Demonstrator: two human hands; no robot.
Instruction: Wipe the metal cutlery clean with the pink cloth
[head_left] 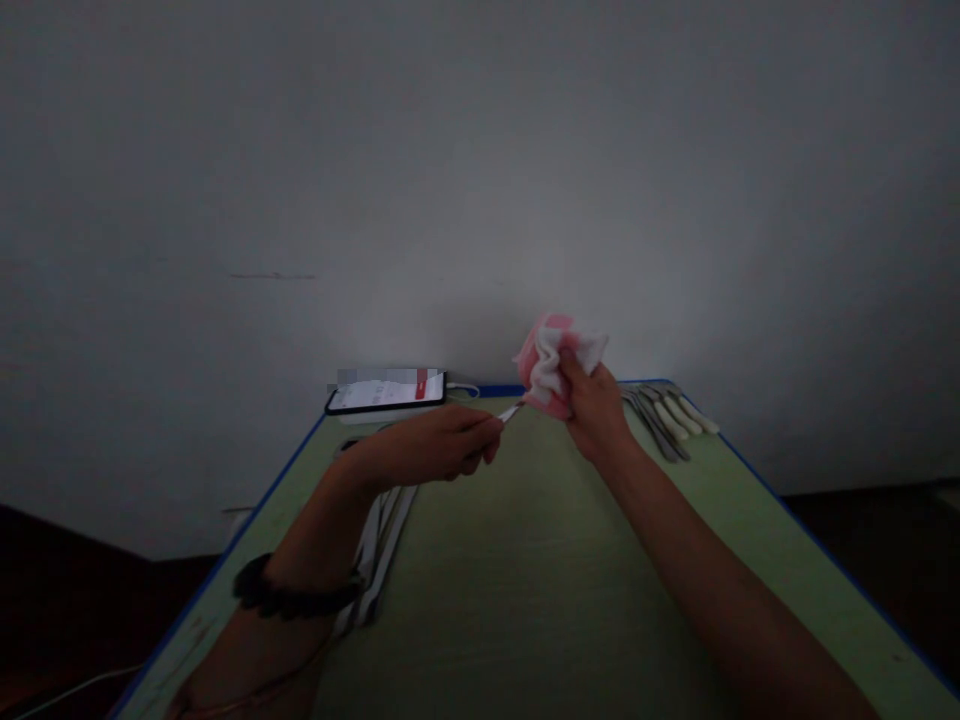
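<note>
Green tabletop [480, 570] beneath; left hand [439, 445] and right hand [598, 412] above far part; pink-and-white cloth [549, 368] bunched in closed right grip; slim utensil [511, 412] pinched in narrow left grip, outer end at cloth's lower left edge; looks like wiping: best hold utensil steady, fold cloth snugly, draw along length

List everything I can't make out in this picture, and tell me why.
All in the head view:
- Far end of the utensil in the left hand: hidden by the pink-and-white cloth in the right hand.
- Parts of the left-side cutlery: behind the left arm.
- Writing on the smartphone: pixelated at the top, too small below.
- Shapes of the right-side cutlery heads: too small and dim.
</note>
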